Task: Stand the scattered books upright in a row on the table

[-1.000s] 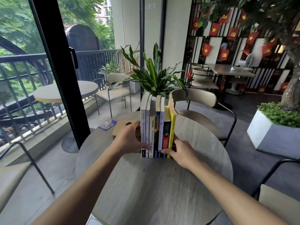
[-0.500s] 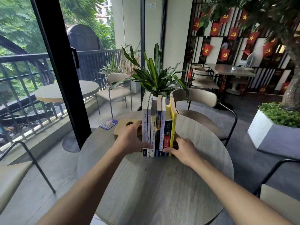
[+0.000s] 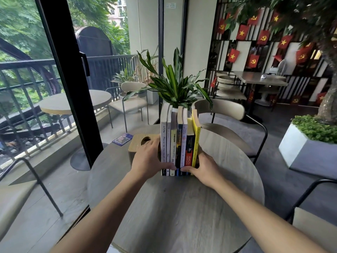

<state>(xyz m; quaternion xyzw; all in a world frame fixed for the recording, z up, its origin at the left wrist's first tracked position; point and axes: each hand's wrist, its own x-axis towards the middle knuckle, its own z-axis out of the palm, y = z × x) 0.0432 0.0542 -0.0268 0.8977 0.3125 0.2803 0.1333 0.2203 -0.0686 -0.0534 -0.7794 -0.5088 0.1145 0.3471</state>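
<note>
Several books point(image 3: 179, 141) stand upright in a tight row on the round grey wooden table point(image 3: 175, 207), spines facing me: white ones on the left, dark ones in the middle, a yellow one point(image 3: 196, 141) at the right end. My left hand point(image 3: 148, 159) presses against the left side of the row, thumb across the lower spines. My right hand point(image 3: 202, 168) presses against the right side at the base, fingers reaching onto the spines. The two hands squeeze the row between them.
A wooden tissue box point(image 3: 139, 143) sits just left of the books, and a blue card point(image 3: 122, 139) lies beyond it. A potted plant point(image 3: 175, 84) and a beige chair point(image 3: 224, 114) stand behind the table. Another chair point(image 3: 313, 221) is at the right.
Both hands stay pressed on the row of books. My thumbs have closed in toward each other across the lower spines. The books stand a little straighter together.
</note>
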